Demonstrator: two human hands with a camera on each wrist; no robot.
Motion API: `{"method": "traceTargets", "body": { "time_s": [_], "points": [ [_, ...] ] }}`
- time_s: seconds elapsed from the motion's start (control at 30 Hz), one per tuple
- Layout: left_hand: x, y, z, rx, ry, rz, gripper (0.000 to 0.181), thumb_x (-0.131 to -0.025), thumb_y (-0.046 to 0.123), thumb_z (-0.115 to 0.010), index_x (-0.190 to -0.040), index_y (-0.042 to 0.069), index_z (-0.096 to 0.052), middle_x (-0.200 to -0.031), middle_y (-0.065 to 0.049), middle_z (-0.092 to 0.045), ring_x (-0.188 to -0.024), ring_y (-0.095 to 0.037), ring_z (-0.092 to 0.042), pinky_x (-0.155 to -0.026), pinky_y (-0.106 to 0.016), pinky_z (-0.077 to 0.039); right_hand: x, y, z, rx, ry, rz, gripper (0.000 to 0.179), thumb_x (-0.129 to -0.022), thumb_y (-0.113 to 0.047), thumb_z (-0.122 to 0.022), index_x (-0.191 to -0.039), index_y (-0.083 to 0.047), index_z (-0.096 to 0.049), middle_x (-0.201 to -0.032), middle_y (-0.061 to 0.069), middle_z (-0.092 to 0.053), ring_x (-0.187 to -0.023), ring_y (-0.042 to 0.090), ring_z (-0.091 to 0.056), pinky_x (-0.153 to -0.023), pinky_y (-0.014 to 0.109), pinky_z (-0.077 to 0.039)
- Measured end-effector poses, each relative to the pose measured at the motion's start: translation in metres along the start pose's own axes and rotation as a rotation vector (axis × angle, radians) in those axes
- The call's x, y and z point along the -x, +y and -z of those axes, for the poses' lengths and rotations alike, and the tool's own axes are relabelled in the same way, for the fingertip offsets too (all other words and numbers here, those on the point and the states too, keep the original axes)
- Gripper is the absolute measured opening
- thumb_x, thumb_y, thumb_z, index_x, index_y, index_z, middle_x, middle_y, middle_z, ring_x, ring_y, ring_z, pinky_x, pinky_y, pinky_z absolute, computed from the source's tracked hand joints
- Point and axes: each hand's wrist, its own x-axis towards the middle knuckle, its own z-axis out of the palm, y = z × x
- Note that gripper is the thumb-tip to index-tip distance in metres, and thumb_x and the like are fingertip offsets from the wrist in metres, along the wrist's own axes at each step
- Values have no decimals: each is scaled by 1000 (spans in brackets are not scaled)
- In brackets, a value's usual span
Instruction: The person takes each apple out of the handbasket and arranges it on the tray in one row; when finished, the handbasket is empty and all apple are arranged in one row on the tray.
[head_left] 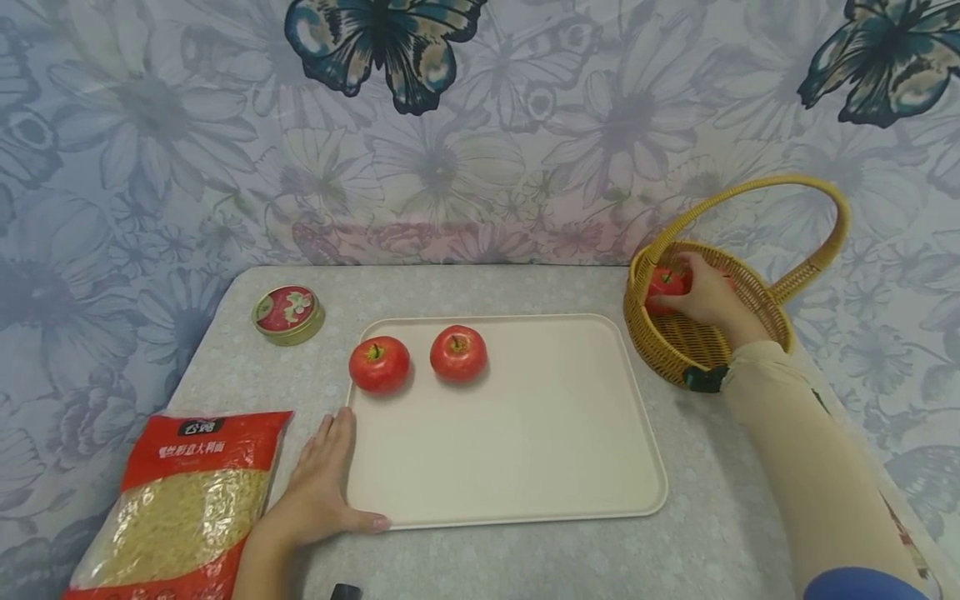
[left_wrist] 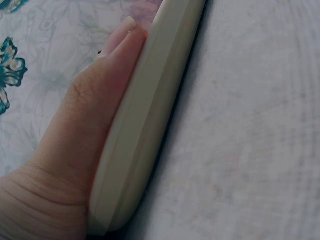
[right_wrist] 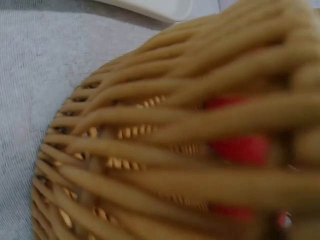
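Observation:
In the head view, two red apples (head_left: pixel 379 365) sit side by side at the back left of a cream tray (head_left: pixel 525 442). My left hand (head_left: pixel 318 479) rests against the tray's near left corner, fingers straight along its left side and thumb at the front edge. The left wrist view shows the thumb (left_wrist: pixel 100 95) lying against the tray's rim. My right hand (head_left: pixel 708 296) reaches into a yellow woven basket (head_left: pixel 652 346) and grips a red apple (head_left: pixel 666 283). More red shows behind that hand. Basket weave covers most of the right wrist view, hiding the hand there.
A round tin (head_left: pixel 288 315) with a red lid stands at the table's back left. A red and clear bag of pasta (head_left: pixel 187 500) lies left of my left hand. The basket's tall handle (head_left: pixel 813 187) arches up over the right side. Patterned cloth rises behind the table.

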Motion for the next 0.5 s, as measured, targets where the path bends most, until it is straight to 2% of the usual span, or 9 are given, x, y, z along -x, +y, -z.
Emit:
{"method": "traceTargets", "body": {
  "time_s": [0.17,0.5],
  "points": [
    [-1,0,0,0,-1,2,161,-44,72,-87,-159,4,3,-166,-23,2,-153,-46,6,-120,-66,-2,-5,5,-5,-16,-37,-8,101,-87,-45,-73,-156,0,-13,-144,36,-37,-129,50,-41,-109,66,-34],
    [-1,0,0,1,5,7,161,-43,72,-87,-159,4,2,-166,-24,2,-153,-46,6,-120,-66,-1,-11,6,-12,67,-67,-20,105,-86,-46,-74,-157,-1,-10,-149,36,-34,-133,54,-38,-111,69,-32]
  ]
}}
